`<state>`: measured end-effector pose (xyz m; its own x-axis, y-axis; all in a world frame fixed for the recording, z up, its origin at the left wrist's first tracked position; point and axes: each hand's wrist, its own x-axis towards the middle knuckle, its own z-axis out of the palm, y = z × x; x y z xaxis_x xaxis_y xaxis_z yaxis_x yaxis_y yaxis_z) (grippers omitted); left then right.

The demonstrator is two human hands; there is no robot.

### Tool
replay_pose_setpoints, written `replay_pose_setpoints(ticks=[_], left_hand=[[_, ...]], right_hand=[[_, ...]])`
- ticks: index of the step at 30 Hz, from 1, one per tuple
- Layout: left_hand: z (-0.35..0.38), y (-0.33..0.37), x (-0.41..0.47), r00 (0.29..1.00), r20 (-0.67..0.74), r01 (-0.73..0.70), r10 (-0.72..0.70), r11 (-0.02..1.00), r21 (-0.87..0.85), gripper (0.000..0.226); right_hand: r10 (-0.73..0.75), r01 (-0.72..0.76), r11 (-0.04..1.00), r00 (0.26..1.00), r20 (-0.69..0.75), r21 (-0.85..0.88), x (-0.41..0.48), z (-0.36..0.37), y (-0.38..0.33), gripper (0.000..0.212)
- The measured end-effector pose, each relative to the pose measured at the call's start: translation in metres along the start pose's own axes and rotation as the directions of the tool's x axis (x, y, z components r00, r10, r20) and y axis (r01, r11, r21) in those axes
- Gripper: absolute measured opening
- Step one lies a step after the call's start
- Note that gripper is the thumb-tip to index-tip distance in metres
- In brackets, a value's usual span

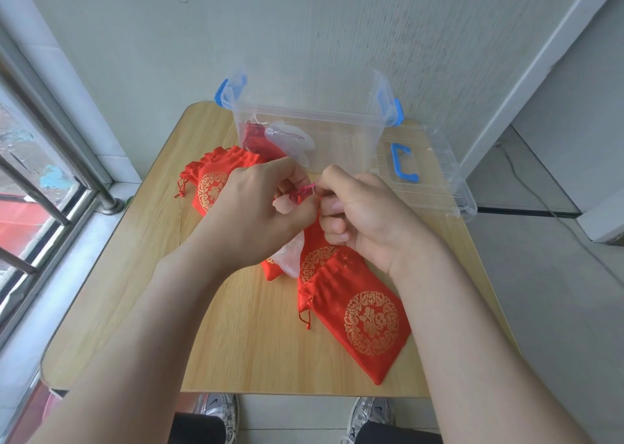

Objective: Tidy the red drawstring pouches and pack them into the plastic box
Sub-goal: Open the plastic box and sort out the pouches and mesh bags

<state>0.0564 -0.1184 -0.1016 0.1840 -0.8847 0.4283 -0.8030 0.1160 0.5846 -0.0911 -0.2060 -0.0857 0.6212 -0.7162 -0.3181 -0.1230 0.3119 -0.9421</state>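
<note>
Left hand (256, 204) and right hand (368, 221) pinch the cord (305, 190) I hold; pouch (319, 258) lies just below them, frame centre.

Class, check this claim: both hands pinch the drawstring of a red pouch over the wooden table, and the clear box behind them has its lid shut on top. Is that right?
Not quite. The head view shows the box open. Its lid lies on the table to the right of it. The rest holds: the left hand and the right hand pinch the drawstring of a red pouch.
</note>
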Motion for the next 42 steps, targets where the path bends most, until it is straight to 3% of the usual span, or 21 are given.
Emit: replay_pose_setpoints(ticks=[7, 13, 22, 26, 30, 35, 38, 42], left_hand=[[0.000, 0.001, 0.001, 0.998, -0.048, -0.042, 0.043, 0.999, 0.016, 0.009], [0.002, 0.003, 0.001, 0.998, -0.023, -0.055, 0.057, 0.997, 0.048, 0.025], [0.004, 0.004, 0.002, 0.998, -0.056, 0.009, -0.009, 1.000, 0.001, 0.002], [0.001, 0.008, 0.004, 0.988, -0.025, 0.149, -0.154, 0.978, -0.144, 0.010], [-0.003, 0.013, 0.005, 0.937, 0.043, 0.344, -0.348, 0.889, -0.302, 0.011], [-0.002, 0.011, 0.006, 0.920, 0.095, 0.392, -0.381, 0.874, -0.287, 0.009], [-0.001, 0.009, 0.005, 0.926, 0.117, 0.378, -0.359, 0.882, -0.280, 0.009], [-0.004, 0.008, 0.005, 0.932, 0.117, 0.363, -0.344, 0.888, -0.282, 0.009]], right_hand=[[-0.004, -0.002, 0.997, 0.997, -0.076, -0.075, -0.001, 0.000, 0.001, 0.024], [-0.007, -0.009, 0.989, 0.994, -0.113, -0.144, -0.003, 0.000, 0.001, 0.026], [0.042, -0.048, 0.998, 0.992, -0.117, -0.048, -0.002, -0.002, 0.000, 0.022], [0.042, -0.049, 0.997, 0.993, -0.107, -0.058, -0.002, -0.003, 0.000, 0.022], [0.023, -0.031, 0.995, 0.996, -0.082, -0.096, -0.002, -0.003, 0.001, 0.023], [0.051, -0.048, 0.994, 0.998, -0.025, 0.099, -0.005, -0.002, -0.001, 0.012], [-0.024, 0.041, 0.990, 0.992, -0.127, 0.135, -0.004, -0.003, 0.000, 0.013], [-0.143, 0.158, 0.987, 0.957, -0.251, 0.039, 0.001, -0.004, 0.005, 0.003]])
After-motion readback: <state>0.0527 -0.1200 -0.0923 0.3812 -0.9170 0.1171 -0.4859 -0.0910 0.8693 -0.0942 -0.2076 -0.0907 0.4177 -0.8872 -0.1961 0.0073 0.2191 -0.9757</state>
